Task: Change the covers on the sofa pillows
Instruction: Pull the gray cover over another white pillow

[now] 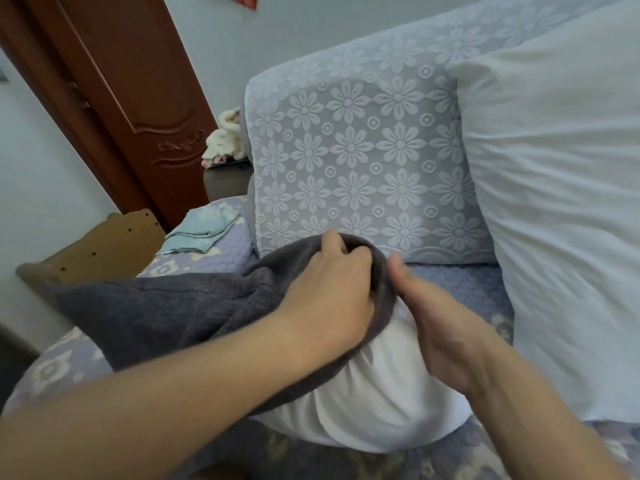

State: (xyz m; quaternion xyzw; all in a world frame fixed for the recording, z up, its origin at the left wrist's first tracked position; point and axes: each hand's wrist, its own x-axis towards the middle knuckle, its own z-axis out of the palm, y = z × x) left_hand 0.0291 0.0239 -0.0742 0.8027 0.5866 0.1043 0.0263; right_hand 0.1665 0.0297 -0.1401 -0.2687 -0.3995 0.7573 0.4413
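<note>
A dark grey pillow cover [166, 313] lies partly over a white pillow insert [374, 393] on the sofa seat in front of me. My left hand [329, 289] grips the cover's bunched open edge from above, fingers curled into the fabric. My right hand [440, 327] lies on the insert's right side with its thumb against the cover's rim; its fingertips are hidden behind the pillow. A second bare white pillow [561, 209] leans against the sofa back at the right.
The sofa back [353, 154] wears a pale flower-patterned throw. A folded light teal cloth [197, 233] lies on the quilted seat [207, 258] at the left. A wooden chair back [93, 247] and a brown door [138, 98] stand further left.
</note>
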